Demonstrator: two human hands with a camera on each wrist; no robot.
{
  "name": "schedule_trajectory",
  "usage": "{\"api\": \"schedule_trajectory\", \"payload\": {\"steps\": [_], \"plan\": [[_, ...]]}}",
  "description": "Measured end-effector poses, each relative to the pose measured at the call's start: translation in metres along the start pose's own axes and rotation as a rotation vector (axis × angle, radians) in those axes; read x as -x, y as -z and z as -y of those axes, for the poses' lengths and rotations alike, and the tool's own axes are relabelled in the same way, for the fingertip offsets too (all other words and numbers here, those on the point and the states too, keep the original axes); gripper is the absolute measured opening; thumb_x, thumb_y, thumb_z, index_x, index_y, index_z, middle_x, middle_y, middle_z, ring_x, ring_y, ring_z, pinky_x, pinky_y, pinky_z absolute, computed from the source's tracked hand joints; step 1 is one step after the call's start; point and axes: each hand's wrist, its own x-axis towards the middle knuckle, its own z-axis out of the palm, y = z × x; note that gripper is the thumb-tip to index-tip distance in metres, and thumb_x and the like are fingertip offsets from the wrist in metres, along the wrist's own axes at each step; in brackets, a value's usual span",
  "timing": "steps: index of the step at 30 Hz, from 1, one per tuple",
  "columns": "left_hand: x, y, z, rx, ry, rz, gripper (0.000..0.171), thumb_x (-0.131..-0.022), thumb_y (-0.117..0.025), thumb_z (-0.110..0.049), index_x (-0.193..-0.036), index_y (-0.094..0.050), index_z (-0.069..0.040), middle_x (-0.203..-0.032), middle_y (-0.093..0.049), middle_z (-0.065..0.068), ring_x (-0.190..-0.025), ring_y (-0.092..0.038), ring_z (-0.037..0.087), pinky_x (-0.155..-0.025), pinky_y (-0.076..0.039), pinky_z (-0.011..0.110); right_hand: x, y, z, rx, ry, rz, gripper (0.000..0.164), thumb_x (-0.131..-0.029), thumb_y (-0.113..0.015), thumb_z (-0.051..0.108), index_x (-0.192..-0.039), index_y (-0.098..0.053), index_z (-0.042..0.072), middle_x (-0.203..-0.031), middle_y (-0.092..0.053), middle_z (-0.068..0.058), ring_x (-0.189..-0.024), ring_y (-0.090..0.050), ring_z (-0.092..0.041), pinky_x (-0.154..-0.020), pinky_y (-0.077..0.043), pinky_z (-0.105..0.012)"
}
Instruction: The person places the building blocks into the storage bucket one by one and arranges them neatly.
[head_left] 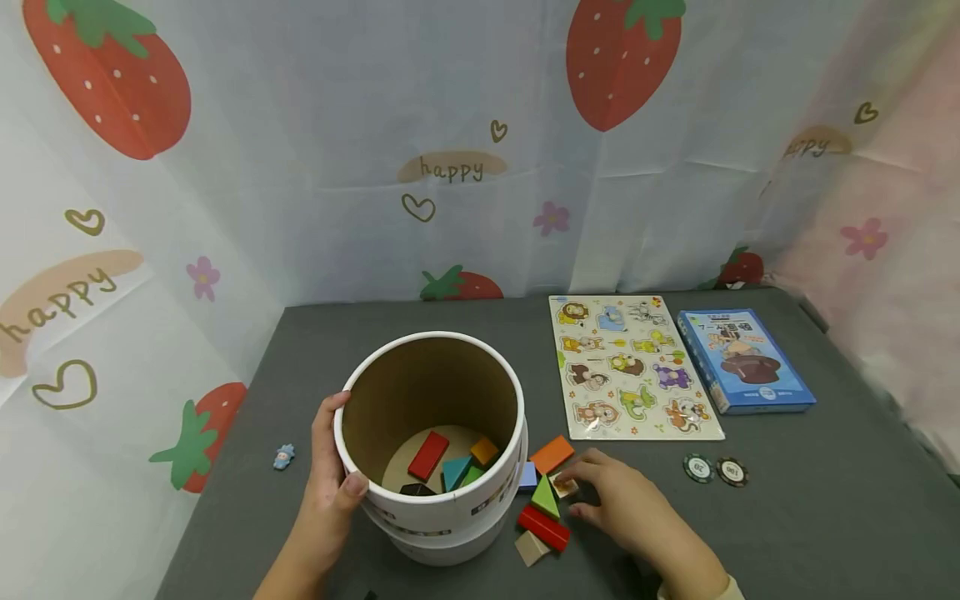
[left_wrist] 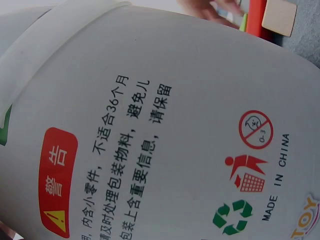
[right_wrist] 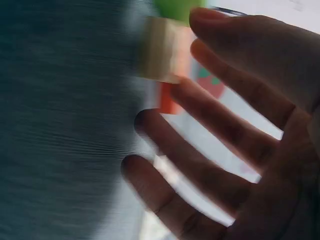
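Note:
My left hand [head_left: 330, 479] grips the rim of a round white bucket [head_left: 442, 533], thumb outside the near edge. Printed Chinese text covers the bucket wall [left_wrist: 190, 125] in the left wrist view. Inside it lie a red block [head_left: 429, 456], a teal triangle [head_left: 455, 473], an orange block [head_left: 484, 451] and others. My right hand [head_left: 626, 504] reaches to a pale square block [head_left: 564, 486] with a picture on it, its fingers [right_wrist: 215, 115] spread and thumb apart. Beside that are a green triangle [head_left: 545, 498], a red block [head_left: 543, 528], a plain wooden block [head_left: 532, 548], an orange block [head_left: 552, 455] and a partly hidden blue block [head_left: 528, 477].
An animal puzzle board [head_left: 636, 367] lies behind the right hand, with a blue box [head_left: 746, 361] next to it. Two poker chips [head_left: 698, 468] lie to the right. A tiny blue figure [head_left: 283, 457] is at the left. A curtain [head_left: 360, 233] stands behind the grey table [head_left: 840, 517].

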Motion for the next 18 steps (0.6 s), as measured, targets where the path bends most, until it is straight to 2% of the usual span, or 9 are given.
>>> {"api": "schedule_trajectory", "payload": {"steps": [3, 6, 9, 13, 16, 18], "plan": [[0.001, 0.000, -0.002, -0.013, 0.020, -0.005, 0.072, -0.095, -0.051, -0.035, -0.150, -0.009, -0.015, -0.147, -0.017, 0.019, -0.125, -0.028, 0.041, -0.093, -0.042, 0.030, 0.001, -0.010, -0.004, 0.001, -0.008, -0.020, 0.036, -0.075, -0.082, 0.020, -0.108, -0.068, 0.023, -0.101, -0.057, 0.007, -0.093, -0.058, -0.015, -0.081, -0.048, -0.041], [0.001, -0.001, -0.003, -0.026, 0.035, -0.015, 0.071, -0.094, -0.050, -0.036, -0.150, -0.010, -0.017, -0.147, -0.017, 0.018, -0.126, -0.028, 0.040, -0.094, -0.041, 0.031, -0.002, -0.015, -0.003, 0.019, -0.022, -0.049, 0.044, -0.075, -0.082, 0.016, -0.115, -0.066, 0.024, -0.101, -0.055, 0.004, -0.087, -0.055, -0.015, -0.073, -0.048, -0.039], [0.001, -0.002, -0.003, -0.035, 0.036, -0.021, 0.070, -0.094, -0.050, -0.035, -0.149, -0.011, -0.017, -0.147, -0.018, 0.017, -0.126, -0.027, 0.041, -0.095, -0.040, 0.031, -0.004, -0.018, -0.001, 0.062, -0.021, -0.053, 0.050, -0.074, -0.082, 0.015, -0.119, -0.064, 0.027, -0.104, -0.054, 0.003, -0.089, -0.053, -0.017, -0.069, -0.047, -0.037], [0.001, -0.003, -0.002, -0.032, 0.027, -0.008, 0.070, -0.094, -0.050, -0.032, -0.150, -0.010, -0.017, -0.147, -0.017, 0.017, -0.126, -0.026, 0.042, -0.094, -0.041, 0.031, -0.004, -0.023, -0.001, 0.093, -0.063, -0.072, 0.040, -0.068, -0.087, 0.021, -0.102, -0.066, 0.027, -0.100, -0.054, 0.007, -0.092, -0.051, -0.015, -0.070, -0.046, -0.036], [0.000, -0.002, -0.002, -0.026, 0.012, -0.002, 0.071, -0.095, -0.050, -0.034, -0.150, -0.010, -0.016, -0.147, -0.018, 0.018, -0.125, -0.027, 0.041, -0.094, -0.041, 0.030, -0.004, -0.025, -0.002, 0.076, -0.083, -0.087, 0.037, -0.064, -0.089, 0.024, -0.089, -0.062, 0.025, -0.092, -0.052, 0.008, -0.082, -0.049, -0.013, -0.067, -0.045, -0.034], [0.000, -0.002, -0.001, -0.022, 0.008, -0.005, 0.071, -0.095, -0.051, -0.035, -0.150, -0.011, -0.016, -0.147, -0.018, 0.018, -0.125, -0.029, 0.039, -0.094, -0.041, 0.030, -0.004, -0.025, -0.003, 0.072, -0.067, -0.085, 0.036, -0.065, -0.089, 0.023, -0.087, -0.060, 0.023, -0.089, -0.050, 0.008, -0.078, -0.049, -0.011, -0.065, -0.045, -0.033]]}}
